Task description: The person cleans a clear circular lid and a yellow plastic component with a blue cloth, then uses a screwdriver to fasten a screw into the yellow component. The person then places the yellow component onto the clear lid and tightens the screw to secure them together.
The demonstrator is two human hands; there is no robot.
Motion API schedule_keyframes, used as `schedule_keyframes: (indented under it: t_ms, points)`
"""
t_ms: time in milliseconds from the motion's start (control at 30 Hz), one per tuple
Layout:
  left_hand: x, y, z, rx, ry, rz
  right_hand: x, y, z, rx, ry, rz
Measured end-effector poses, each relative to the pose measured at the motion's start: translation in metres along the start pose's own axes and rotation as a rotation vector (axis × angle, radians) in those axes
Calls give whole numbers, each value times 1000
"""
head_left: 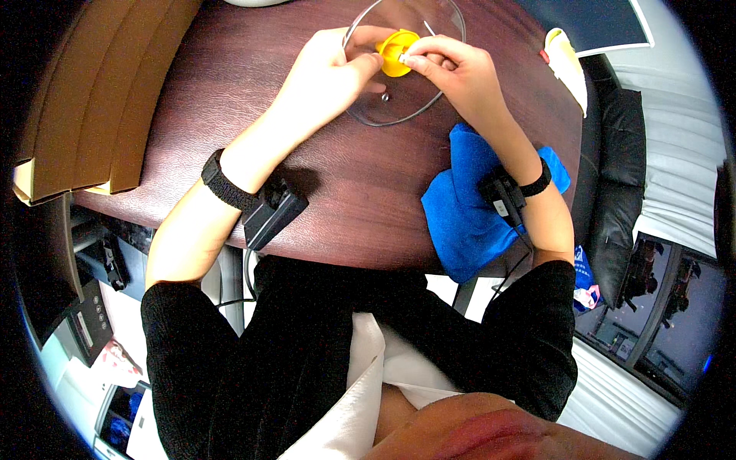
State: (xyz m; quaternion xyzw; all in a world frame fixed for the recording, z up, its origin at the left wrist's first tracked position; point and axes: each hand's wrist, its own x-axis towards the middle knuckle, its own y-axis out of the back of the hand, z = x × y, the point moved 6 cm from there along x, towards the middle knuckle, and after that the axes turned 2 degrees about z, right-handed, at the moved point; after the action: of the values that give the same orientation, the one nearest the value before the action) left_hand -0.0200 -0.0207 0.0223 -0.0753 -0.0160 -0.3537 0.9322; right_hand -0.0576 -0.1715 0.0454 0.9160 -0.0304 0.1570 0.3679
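At the far middle of the table, my left hand [331,75] grips a small yellow round piece [399,67] by its left edge, between thumb and fingers. My right hand [469,77] is closed in a pinch at the piece's right side. A tiny pale bit shows at those fingertips, too small to name. Around and beneath both hands is a clear round disc [383,123] with a shiny rim, like a glass pot lid. A small shiny dot [385,97] shows on it below the yellow piece. Whether the yellow piece touches the disc, I cannot tell.
A blue cloth [464,222] lies under my right forearm, over the table's near edge. Brown cardboard [115,100] stands at the left. Black strapped devices [276,215] with cables sit at my wrists. A black chair [619,176] is at the right, beyond the dark red table [360,199].
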Motion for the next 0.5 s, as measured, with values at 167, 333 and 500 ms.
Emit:
schedule_keyframes:
  t_ms: [167, 333, 500]
  points:
    - [1, 0, 0, 101, -6, -2, -1, -2, -1, 12, -20, 20]
    - [0, 0, -2, 77, -10, 6, 0, -1, -1, 17, -22, 32]
    - [0, 0, -1, 63, -25, 22, -4, -1, -12, -189, 0, 29]
